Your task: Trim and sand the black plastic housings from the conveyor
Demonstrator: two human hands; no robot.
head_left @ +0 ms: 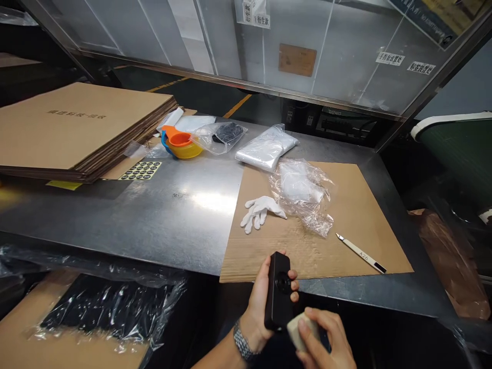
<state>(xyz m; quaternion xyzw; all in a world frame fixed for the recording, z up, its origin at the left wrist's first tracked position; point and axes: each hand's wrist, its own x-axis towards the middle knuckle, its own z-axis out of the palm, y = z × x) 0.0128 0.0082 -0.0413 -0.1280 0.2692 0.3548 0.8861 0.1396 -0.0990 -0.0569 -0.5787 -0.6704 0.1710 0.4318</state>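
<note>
My left hand [255, 302] is wrapped round a black rectangular casing [280, 292] with a round recess in its face, held in front of the table's near edge. Between the thumb and fingers of my right hand [326, 341] is a pale, cream-coloured block [302, 332], close to the casing's lower right corner; whether they touch I cannot tell. What the block is made of does not show. Beyond my hands, a white glove [262, 211] and a craft knife [360, 252] marked A26 lie on a cardboard sheet [357, 205].
Crumpled clear plastic [302, 192] and a stack of clear bags [266, 147] lie behind the glove. Orange and yellow cups [182, 143] stand near stacked cardboard [84, 128] at the left. Black pieces in plastic [103, 307] sit lower left. A metal panel [223, 46] rises behind the table.
</note>
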